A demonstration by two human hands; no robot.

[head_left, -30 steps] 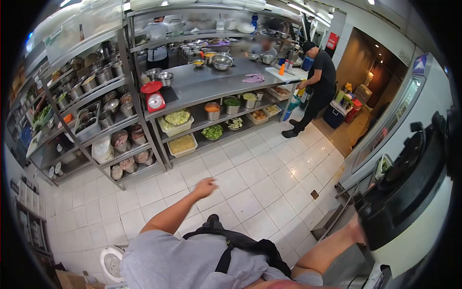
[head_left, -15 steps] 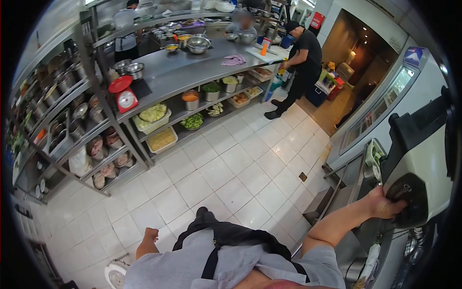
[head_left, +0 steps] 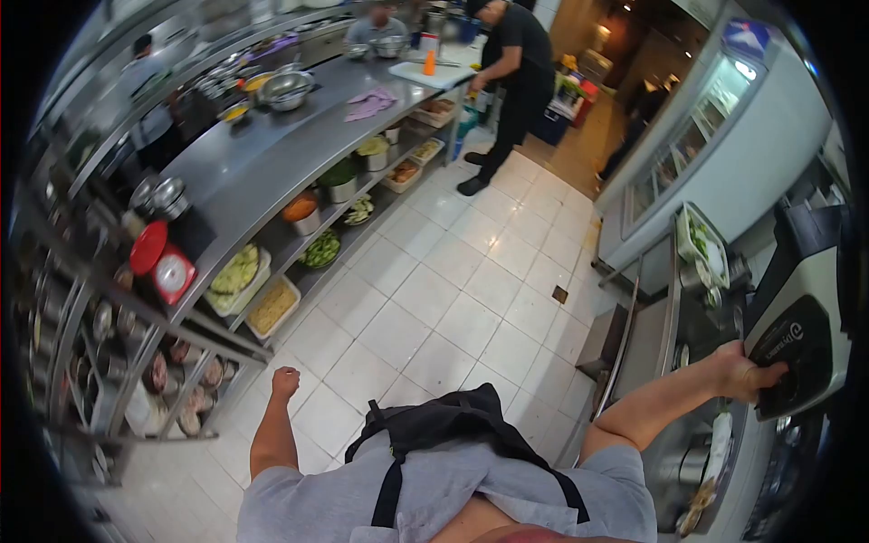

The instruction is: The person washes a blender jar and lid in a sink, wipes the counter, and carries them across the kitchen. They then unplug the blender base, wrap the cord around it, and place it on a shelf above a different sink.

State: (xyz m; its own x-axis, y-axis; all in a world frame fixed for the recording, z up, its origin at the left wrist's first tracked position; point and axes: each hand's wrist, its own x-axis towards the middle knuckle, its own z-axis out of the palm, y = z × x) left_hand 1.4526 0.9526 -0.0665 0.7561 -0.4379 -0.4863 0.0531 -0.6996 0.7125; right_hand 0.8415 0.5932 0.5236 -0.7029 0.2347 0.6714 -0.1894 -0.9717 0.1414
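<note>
My right hand (head_left: 744,373) grips the lower end of a bulky white and black immersion blender (head_left: 801,339) at the right edge. Lettering shows on its dark cap, and the rest of the tool runs out of view. My right arm is stretched out over the steel counter. Low on the left, my left hand (head_left: 286,383) hangs above the tiled floor with its fingers curled in, and nothing shows in it.
A long steel table (head_left: 244,154) carries a red scale (head_left: 165,262), steel bowls (head_left: 286,89) and a purple cloth (head_left: 369,103). Food containers fill its lower shelves. A co-worker in black (head_left: 514,81) stands at its far end. A glass-door fridge (head_left: 715,118) and a tray of greens (head_left: 701,242) are right.
The view has turned and moved forward, so the table shifts left. My left hand has risen and swung forward. My right hand still holds the immersion blender, now a little farther right.
</note>
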